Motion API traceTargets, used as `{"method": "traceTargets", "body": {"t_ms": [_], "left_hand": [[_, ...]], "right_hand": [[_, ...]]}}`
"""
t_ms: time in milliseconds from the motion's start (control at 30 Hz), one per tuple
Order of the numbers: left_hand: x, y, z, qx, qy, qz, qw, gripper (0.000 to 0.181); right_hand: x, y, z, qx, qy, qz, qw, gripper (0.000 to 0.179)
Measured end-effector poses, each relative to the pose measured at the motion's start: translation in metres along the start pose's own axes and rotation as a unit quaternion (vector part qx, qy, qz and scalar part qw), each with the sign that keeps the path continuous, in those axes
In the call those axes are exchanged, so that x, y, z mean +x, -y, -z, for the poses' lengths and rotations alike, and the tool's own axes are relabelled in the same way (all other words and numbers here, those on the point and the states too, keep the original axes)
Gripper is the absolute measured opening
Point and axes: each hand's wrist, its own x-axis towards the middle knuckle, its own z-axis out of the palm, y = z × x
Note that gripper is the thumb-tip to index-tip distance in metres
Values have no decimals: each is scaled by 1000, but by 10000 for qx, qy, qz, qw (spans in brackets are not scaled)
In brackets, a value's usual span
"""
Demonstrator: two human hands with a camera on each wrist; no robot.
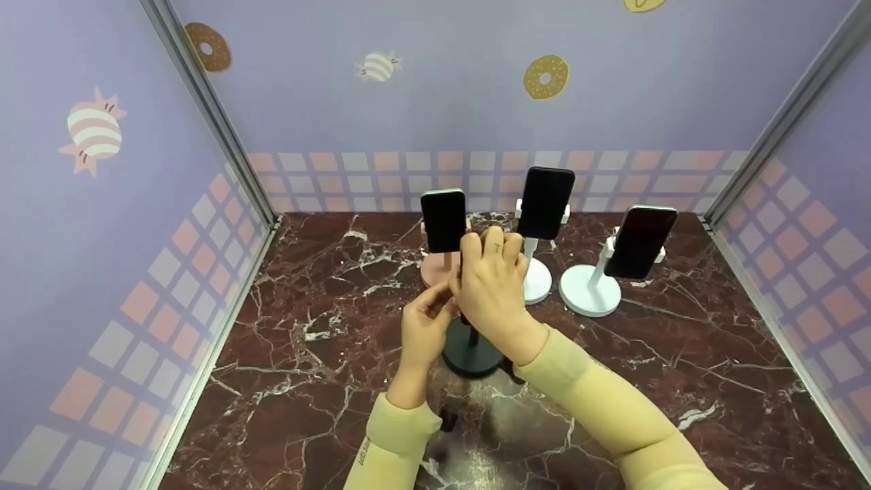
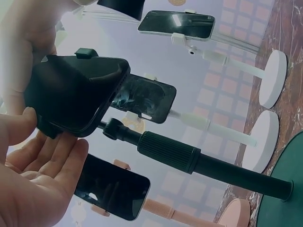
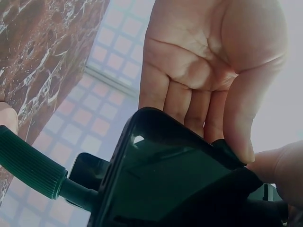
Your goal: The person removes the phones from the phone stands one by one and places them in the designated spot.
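I have the black phone (image 2: 78,90) at the clamp of the dark stand (image 1: 469,361), raised above the middle of the tabletop (image 1: 326,381). My left hand (image 1: 423,333) pinches near the left bracket (image 2: 47,128), thumb and fingers almost together; my right hand (image 1: 493,286) wraps the phone's right side, fingers behind, thumb forward. How firmly the clamp bites I can't tell. If it sits crooked, letting go could drop the phone; uneven pushing could twist the joint (image 2: 114,128) or tip the stand. My knuckles could also bump the pink stand (image 1: 435,271) or the nearest white stand (image 1: 539,280) beyond.
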Motion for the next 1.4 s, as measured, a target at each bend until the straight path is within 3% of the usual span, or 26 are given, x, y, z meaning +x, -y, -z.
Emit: {"method": "traceTargets", "body": {"t_ms": [133, 400, 567, 1400], "left_hand": [[0, 0, 0, 45, -15, -113, 9999, 29], [1, -1, 1, -119, -11, 136, 9998, 32], [1, -2, 1, -155, 51, 134, 9998, 32], [1, -5, -1, -174, -50, 251, 9995, 29]], "right_hand": [[1, -2, 1, 133, 48, -44, 9999, 35], [2, -5, 5, 405, 324, -66, 9986, 37], [2, -9, 8, 578, 469, -31, 9972, 37], [1, -20, 10, 1188, 542, 212, 9912, 38]]}}
